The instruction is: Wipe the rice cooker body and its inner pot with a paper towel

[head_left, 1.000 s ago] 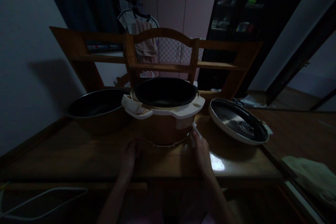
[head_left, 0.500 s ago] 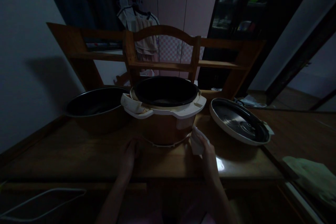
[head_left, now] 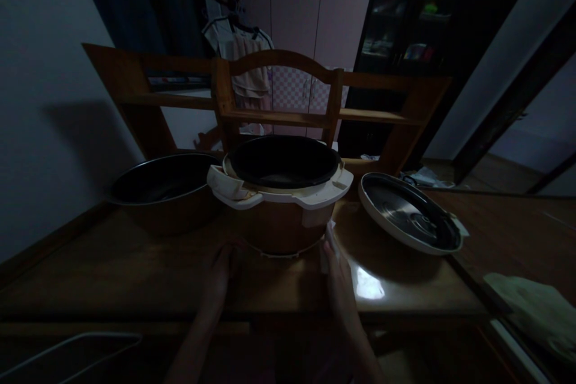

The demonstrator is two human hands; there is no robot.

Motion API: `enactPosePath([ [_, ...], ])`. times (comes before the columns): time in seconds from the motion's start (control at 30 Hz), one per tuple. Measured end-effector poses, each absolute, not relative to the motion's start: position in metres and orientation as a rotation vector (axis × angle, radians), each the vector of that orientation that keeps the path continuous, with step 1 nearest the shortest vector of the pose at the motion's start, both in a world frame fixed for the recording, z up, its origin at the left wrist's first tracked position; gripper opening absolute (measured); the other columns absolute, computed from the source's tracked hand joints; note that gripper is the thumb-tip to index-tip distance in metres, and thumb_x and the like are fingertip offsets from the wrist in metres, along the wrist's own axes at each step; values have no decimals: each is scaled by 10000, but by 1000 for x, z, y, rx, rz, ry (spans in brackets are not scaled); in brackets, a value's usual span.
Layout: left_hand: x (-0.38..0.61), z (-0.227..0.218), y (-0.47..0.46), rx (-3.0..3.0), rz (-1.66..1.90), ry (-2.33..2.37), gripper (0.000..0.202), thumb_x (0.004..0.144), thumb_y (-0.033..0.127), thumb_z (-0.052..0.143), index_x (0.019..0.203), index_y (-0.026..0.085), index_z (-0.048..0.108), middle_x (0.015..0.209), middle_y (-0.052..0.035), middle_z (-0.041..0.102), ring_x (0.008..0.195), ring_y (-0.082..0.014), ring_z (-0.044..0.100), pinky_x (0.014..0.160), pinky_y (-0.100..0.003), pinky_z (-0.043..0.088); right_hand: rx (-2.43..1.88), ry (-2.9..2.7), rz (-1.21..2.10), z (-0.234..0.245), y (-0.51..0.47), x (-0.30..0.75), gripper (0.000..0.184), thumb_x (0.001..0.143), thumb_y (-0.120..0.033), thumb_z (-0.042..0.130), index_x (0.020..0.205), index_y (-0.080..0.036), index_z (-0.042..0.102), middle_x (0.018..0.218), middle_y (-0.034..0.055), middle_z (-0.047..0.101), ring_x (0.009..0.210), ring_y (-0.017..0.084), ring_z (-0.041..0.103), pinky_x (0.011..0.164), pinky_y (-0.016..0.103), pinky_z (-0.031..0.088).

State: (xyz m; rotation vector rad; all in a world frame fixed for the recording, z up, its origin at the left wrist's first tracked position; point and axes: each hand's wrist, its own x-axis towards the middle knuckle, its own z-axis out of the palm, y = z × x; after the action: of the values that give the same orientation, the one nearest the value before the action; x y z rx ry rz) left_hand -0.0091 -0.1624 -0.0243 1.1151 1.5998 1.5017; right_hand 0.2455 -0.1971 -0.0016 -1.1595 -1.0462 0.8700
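An electric cooker body (head_left: 281, 222) with a pale, jutting rim and a dark inner pot (head_left: 283, 162) stands on the wooden desk. My right hand (head_left: 337, 273) holds a white tissue or cloth (head_left: 324, 258) at the cooker's lower right side; fingers and cooker partly overlap, so contact is hard to make out. By the lower left of the base, in shadow, is my left hand (head_left: 221, 270). Its fingers are curled in and nothing shows in them. The cooker's round lid (head_left: 407, 216) lies inner side up on the right. On the left sits a wide dark pot (head_left: 166, 207).
A wooden shelf back (head_left: 279, 115) rises behind the cooker. Light cloth (head_left: 531, 306) lies at the right edge, and a white wire hanger (head_left: 85, 339) shows low on the left. Clothes (head_left: 247, 66) hang beyond, beside tall cabinets (head_left: 297, 18).
My right hand has shifted left and turned more edge-on, covering more of the white tissue or cloth. My left hand stays almost where it was. The view has tipped up slightly.
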Motion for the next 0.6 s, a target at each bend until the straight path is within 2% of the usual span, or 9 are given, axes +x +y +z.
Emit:
enactPosePath([
  [0.17,-7,-20,-165,1126,1498,1623,204,816,354,547,714,208,645,617,1,574,592,-167,511,538,-258,386,-1195,-1003,935,-5,-213,232,603,982,-595,583,1493,-275,605,1627,21,488,1570,279,378,1332,500,196],
  [0.27,-6,-18,-166,1116,1497,1650,219,822,348,540,727,199,669,632,-7,598,596,-169,515,548,-262,391,-1190,-1010,947,-5,-222,222,609,991,-584,575,1506,-260,589,1638,26,472,1583,268,352,1335,496,188],
  [0.4,-9,-20,-165,1120,1476,1661,228,840,332,535,776,191,702,708,-22,659,691,-177,578,612,-259,423,-1176,-1006,993,-7,-235,212,605,992,-588,574,1512,-277,579,1641,17,467,1582,268,353,1335,502,196],
  [0.47,-10,-22,-164,1124,1484,1650,234,844,332,539,782,188,713,720,-24,669,699,-174,583,619,-257,428,-1175,-974,1035,-12,-240,214,588,985,-597,578,1484,-288,612,1600,14,528,1556,278,405,1316,495,263],
  [0.6,-8,-22,-163,1102,1517,1625,230,820,331,541,748,188,705,668,-17,638,617,-164,539,563,-257,411,-1255,-774,1114,-29,-239,229,522,918,-635,638,1281,-285,774,1340,55,746,1317,352,659,1142,519,505],
])
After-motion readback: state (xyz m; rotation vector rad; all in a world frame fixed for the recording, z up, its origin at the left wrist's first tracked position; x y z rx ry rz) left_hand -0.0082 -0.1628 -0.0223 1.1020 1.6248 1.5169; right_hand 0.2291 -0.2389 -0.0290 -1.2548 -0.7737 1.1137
